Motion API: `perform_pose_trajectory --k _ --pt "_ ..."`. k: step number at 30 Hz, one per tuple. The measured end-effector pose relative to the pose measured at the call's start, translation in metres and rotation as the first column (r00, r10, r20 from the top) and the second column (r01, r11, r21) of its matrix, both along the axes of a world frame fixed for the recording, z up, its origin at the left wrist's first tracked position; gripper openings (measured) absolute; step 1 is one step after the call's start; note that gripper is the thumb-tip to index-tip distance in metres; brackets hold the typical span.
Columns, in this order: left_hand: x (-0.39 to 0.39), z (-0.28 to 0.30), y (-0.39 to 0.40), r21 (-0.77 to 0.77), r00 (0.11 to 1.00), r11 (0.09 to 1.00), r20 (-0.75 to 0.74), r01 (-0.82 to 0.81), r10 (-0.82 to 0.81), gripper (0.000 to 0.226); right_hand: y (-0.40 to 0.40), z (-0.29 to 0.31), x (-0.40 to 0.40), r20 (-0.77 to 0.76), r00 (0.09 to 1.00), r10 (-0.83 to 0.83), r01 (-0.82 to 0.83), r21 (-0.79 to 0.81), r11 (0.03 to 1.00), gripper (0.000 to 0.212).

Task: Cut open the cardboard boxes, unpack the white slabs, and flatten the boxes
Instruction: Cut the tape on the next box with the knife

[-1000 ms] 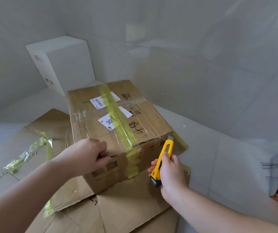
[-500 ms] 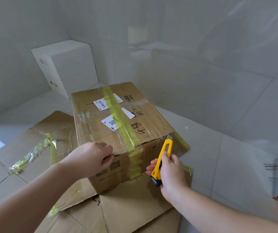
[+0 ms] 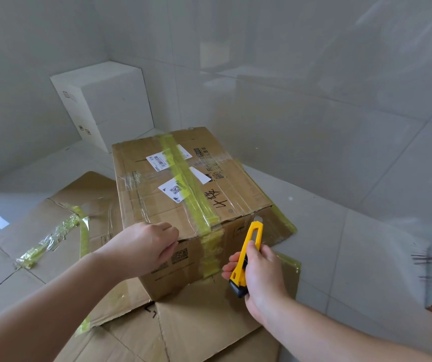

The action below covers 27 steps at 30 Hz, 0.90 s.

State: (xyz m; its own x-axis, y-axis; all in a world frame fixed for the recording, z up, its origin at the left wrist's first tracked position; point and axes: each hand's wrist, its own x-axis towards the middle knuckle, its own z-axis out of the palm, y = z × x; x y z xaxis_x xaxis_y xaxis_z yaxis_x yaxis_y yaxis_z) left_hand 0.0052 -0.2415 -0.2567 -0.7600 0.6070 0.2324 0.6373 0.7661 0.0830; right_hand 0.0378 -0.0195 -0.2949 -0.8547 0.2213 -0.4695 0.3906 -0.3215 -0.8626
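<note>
The yellow plastic box knife (image 3: 247, 257) has crept up a little since a moment ago — its blade tip now sits right at the near right top corner of the taped brown cardboard box (image 3: 188, 194) in the middle of the frame. The cut looks ready to start, but the yellow-green tape is not sliced yet. The right hand (image 3: 260, 276) wraps tightly around the knife handle. The left hand (image 3: 144, 248) rests curled on the box's near top edge, keeping it steady — whether it pinches anything, I cannot tell.
</note>
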Motion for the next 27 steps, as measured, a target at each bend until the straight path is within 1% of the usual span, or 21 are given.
perform_pose_trajectory --k 9,17,23,27 --pt "0.002 0.0 0.0 0.027 1.0 1.0 -0.001 0.002 -0.002 0.024 -0.005 0.0 0.001 -0.013 1.0 0.001 -0.001 0.002 1.0 0.023" --pt "0.002 -0.001 0.0 0.019 1.0 1.0 0.005 0.0 0.0 0.027 -0.006 0.005 0.001 0.004 1.0 0.023 -0.022 -0.042 0.999 0.022" --pt "0.001 -0.002 0.0 0.035 1.0 0.999 0.012 -0.002 0.001 0.023 -0.015 0.008 0.005 0.043 0.991 0.127 -0.124 -0.07 0.99 0.021" --pt "0.001 -0.001 0.0 0.033 1.0 0.999 0.011 -0.002 0.002 0.023 -0.017 0.005 0.009 0.065 0.983 0.17 -0.169 -0.026 0.985 0.021"
